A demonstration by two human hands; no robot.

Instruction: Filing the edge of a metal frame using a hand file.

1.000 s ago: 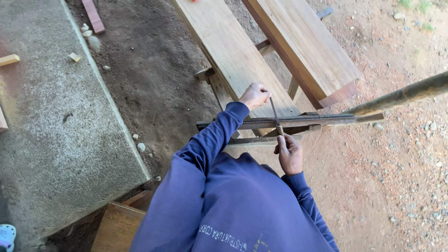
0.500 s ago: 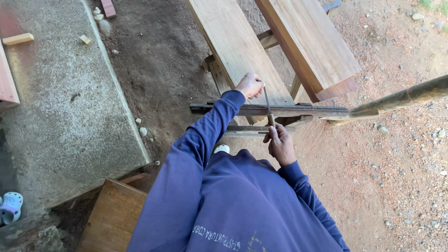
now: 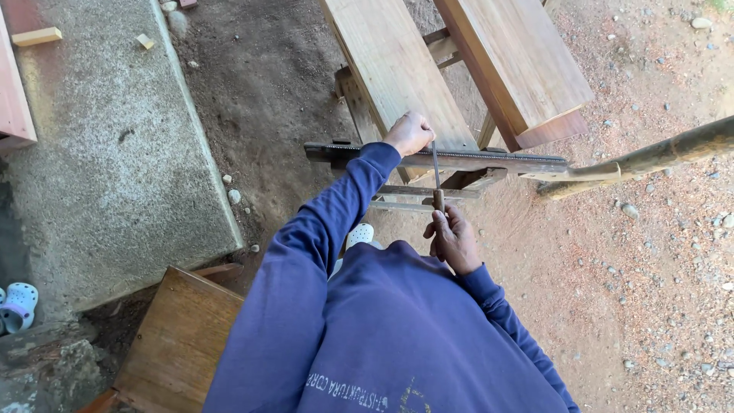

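Note:
A thin metal file with a wooden handle lies across a long dark bar that is fixed edge-up on a low wooden stand. My left hand is closed over the file's far tip, just beyond the bar. My right hand grips the handle on the near side. Both arms are in blue sleeves.
Two thick wooden planks stretch away behind the bar. A bamboo pole runs off to the right. A concrete slab lies on the left, a wooden board at the lower left, a sandal at the left edge, and stony dirt on the right.
The view has shifted a little to the right and down. Both hands keep their hold on the file across the bar, and the right hand has drawn slightly closer to the body.

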